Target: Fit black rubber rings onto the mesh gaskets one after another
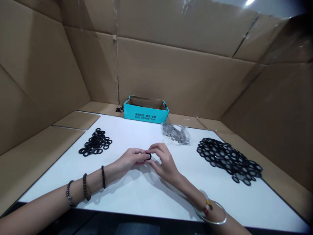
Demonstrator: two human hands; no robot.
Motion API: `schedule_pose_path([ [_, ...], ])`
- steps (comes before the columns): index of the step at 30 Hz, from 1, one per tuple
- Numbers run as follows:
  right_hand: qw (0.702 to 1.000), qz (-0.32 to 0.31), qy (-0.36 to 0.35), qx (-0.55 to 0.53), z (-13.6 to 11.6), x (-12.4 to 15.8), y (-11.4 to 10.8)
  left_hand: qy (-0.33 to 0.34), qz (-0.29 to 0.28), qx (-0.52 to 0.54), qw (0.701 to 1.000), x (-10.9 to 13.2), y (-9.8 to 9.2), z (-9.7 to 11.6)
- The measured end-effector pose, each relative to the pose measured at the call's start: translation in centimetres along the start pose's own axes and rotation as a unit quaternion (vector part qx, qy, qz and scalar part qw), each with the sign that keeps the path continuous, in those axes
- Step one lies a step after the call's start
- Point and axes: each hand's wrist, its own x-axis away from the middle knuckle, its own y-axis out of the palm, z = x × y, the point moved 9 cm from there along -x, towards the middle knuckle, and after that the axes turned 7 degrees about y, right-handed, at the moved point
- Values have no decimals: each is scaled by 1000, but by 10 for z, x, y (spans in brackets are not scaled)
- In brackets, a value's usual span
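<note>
The left hand (pixel 130 159) and the right hand (pixel 163 160) are together over the white table top (pixel 137 195), their fingertips pinching a small black rubber ring (pixel 149 156) between them. The fingers hide part of the ring.

Behind the hands, both forearms reach back across the near table edge (pixel 146 217), which lies well behind the wrists. White surface gives the hands room on either side, up to the piles. Well to the left of the left hand lies a loose heap of black rubber rings (pixel 95 143). Well to the right of the right hand, a wider heap of black rings with grey centres (pixel 227 160) spreads close to the table's right edge.

Ahead and slightly right of the hands, a clear plastic bag of grey metal discs (pixel 175 133) lies near the far edge. Beyond the hands, a teal cardboard box (pixel 146 110) stands open at that edge, with a small scatter of black rings (pixel 119 109) just to its left. Cardboard walls (pixel 186 65) rise beyond and to both sides.
</note>
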Motion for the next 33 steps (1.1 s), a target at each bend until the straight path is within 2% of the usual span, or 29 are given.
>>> schedule_pose_path([
  [6, 1000, -12, 21, -18, 3, 0, 1, -10, 1, -13, 1000, 2, -1, -1],
  [14, 999, -6, 17, 30, 1, -2, -3, 0, -10, -21, 1000, 3, 3, 2],
  [20, 995, -70, -37, 60, -12, 1, 5, 28, -20, -27, 999, -1, 4, 4],
  [26, 995, -28, -8, 90, -4, -1, 2, 41, -25, -50, 998, 1, 7, 9],
  [30, 992, -65, -40, 102, -9, 0, 2, 39, -16, -46, 998, 3, 7, 12],
  [33, 991, -56, -52, 110, -11, 2, 2, 47, -11, -59, 997, 3, 5, 11],
])
